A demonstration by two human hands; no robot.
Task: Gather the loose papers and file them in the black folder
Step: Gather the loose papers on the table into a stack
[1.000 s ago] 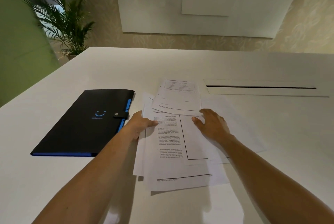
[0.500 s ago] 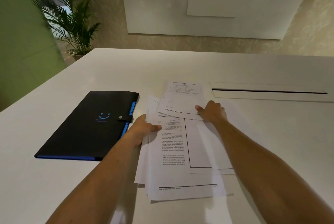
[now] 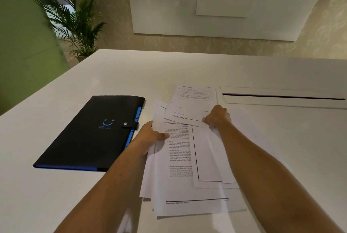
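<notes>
At twelve o'clock, my left hand (image 3: 150,135) and right hand (image 3: 217,117) clamp the uneven printed papers (image 3: 180,157); the snapped-shut black folder (image 3: 93,133) at ten o'clock awaits opening, filing.

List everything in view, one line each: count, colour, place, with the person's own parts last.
loose papers: several overlapping sheets, exact count unclear, white with black print, centre of the table
black folder: one, black with blue edges and a blue smile mark, strap snapped shut, left of the papers
table: one, white, fills the foreground
cable slot: one, white frame with a dark gap, far right of the table
potted palm: one, green, on the floor beyond the table's left corner
wall panels: white, back wall
left hand: gripping the papers' left edge
right hand: closed on the upper sheets' right side
</notes>
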